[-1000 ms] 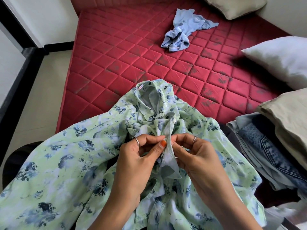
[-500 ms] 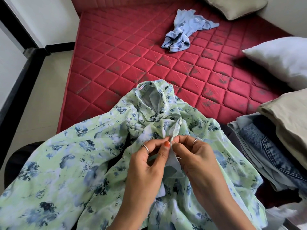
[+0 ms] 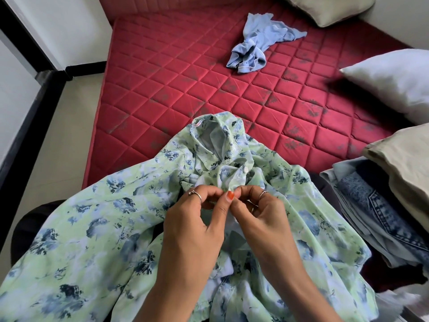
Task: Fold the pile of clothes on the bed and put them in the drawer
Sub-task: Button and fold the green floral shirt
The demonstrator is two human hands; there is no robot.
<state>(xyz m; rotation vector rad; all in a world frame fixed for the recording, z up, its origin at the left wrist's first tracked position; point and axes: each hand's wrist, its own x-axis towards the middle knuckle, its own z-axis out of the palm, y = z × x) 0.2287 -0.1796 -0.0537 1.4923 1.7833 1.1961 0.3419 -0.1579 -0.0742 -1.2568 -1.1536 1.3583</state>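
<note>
A light green shirt with blue flower print [image 3: 104,228] lies spread over the near edge of the red quilted mattress [image 3: 185,73], collar pointing away from me. My left hand [image 3: 195,228] and my right hand [image 3: 262,217] meet at its front placket just below the collar, each pinching the fabric edge between thumb and fingers. A white button shows just above my fingertips. A crumpled light blue garment [image 3: 257,45] lies alone farther up the mattress. On the right sits a stack of clothes with blue jeans [image 3: 380,212] in it.
A white pillow [image 3: 394,80] and a beige pillow [image 3: 408,168] lie at the right edge, the beige one over the stack. Another beige pillow [image 3: 325,8] sits at the top. Pale floor [image 3: 58,126] and a dark frame run along the left.
My hands have shifted slightly up the placket and drawn closer together, bunching the fabric more tightly under the collar. A white button has come into view above my fingers.
</note>
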